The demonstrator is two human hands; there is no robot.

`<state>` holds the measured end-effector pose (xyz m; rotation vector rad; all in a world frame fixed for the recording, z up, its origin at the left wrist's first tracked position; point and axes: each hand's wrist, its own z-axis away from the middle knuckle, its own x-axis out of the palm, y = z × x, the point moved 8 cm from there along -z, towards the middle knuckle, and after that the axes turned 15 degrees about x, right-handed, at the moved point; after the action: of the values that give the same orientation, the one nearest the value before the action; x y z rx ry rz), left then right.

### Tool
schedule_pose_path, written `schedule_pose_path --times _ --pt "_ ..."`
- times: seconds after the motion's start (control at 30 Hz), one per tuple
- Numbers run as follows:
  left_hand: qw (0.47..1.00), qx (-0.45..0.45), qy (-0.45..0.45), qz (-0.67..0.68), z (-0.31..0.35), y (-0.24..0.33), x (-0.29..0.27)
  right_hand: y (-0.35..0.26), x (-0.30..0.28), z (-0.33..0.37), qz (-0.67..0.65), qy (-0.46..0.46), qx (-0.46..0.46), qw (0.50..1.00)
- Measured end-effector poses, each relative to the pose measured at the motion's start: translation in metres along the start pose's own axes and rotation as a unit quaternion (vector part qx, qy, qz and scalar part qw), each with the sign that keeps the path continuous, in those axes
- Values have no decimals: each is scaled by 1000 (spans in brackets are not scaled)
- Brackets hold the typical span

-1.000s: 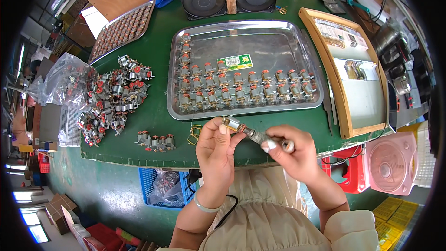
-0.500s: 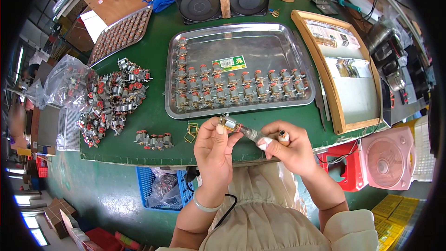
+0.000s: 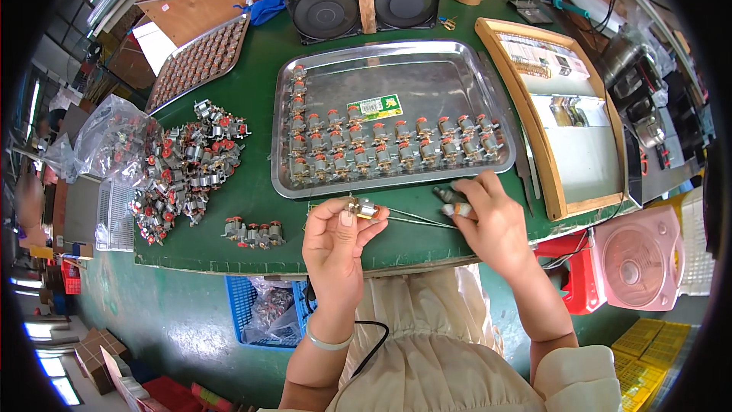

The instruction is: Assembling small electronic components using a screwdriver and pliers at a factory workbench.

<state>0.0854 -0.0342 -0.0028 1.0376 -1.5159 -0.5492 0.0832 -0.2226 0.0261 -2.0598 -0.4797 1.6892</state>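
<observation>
Between the thumb and fingers of my left hand (image 3: 335,244) is a small silver motor (image 3: 367,208) with a reddish end, held above the table's front edge. To its right, my right hand (image 3: 494,225) is closed on slim metal tweezers (image 3: 423,220), whose prongs reach left towards the motor. A small whitish tube-like piece (image 3: 457,209) is also at those fingers, partly hidden and blurred. Behind both hands lies a metal tray (image 3: 427,188) with rows of similar motors. A short row of motors (image 3: 254,233) stands to the left of my left hand.
A heap of motors (image 3: 187,168) lies at the left beside a plastic bag (image 3: 114,137). Another filled tray (image 3: 200,57) is at the back left. Two black speakers (image 3: 326,11) stand at the back. A wooden-framed box (image 3: 560,202) and a long metal tool (image 3: 524,175) lie at the right.
My right hand has moved right and turned, taking the clear tapered piece away from the motor. The tweezers' prongs now show beside the motor. My left hand has shifted slightly left and down.
</observation>
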Motion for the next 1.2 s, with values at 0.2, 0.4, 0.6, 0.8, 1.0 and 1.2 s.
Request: schedule_pose_path --times 0.2,0.4,0.6,0.8,1.0,1.2 --pt "998 -22 -39 36 -7 -7 -8 -47 43 4 53 -84 -145 985" --pt "997 -41 -53 33 -13 -5 -12 -38 19 -13 -157 -90 -101 978" --pt "997 -21 -76 -10 -17 -4 -9 -72 3 -7 -179 -55 -255 949" --pt "996 -27 -86 3 -19 -7 -9 -70 11 -9 -195 -82 -234 949" --pt "990 24 -142 3 -20 -3 -6 -68 16 -8 -250 -131 -179 943" --pt "985 43 -164 -25 -23 3 -3 -69 14 -7 -255 -137 -174 941"
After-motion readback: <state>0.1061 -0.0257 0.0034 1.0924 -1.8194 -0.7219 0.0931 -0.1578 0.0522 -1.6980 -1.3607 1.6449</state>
